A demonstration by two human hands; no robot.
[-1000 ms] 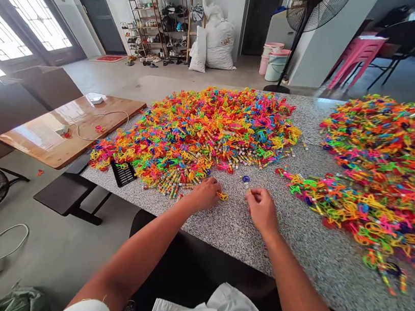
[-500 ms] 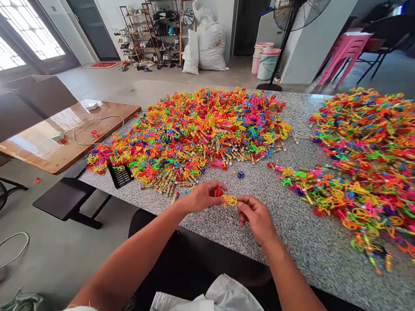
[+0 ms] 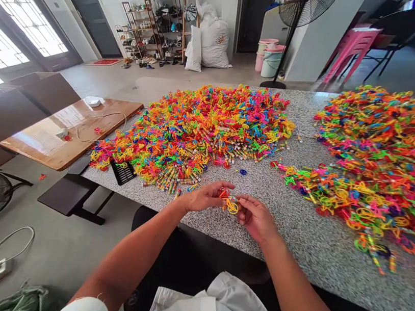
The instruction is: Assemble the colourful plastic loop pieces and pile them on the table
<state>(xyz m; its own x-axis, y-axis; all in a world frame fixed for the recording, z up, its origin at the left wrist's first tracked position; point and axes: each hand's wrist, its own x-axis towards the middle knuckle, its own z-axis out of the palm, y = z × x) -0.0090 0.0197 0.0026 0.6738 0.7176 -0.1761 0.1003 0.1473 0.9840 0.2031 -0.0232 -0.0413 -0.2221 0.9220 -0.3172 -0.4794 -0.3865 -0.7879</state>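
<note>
Over the grey speckled table (image 3: 221, 224), both my hands are close together. My left hand (image 3: 205, 197) is closed on a red plastic piece (image 3: 224, 193) with a looped shape. A yellow looped plastic piece (image 3: 232, 208) hangs between the hands, against the fingertips of my right hand (image 3: 258, 218). That hand is pinched, with a small pale end showing at its fingers; what exactly joins there is too small to tell. Just beyond lies a dark blue ring-like piece (image 3: 243, 172). Several short patterned sticks (image 3: 168, 183) lie left of my left hand.
A big heap of colourful plastic pieces (image 3: 196, 128) covers the table ahead. Another heap (image 3: 391, 166) spreads along the right. A black slotted tray (image 3: 123, 172) sits at the left edge, near a wooden table (image 3: 79, 132). A standing fan (image 3: 293, 28) is behind.
The yellow piece has tilted downward between my hands, and the red piece shows more of its loop. Both hands stay close together. The whole view has shifted slightly.
</note>
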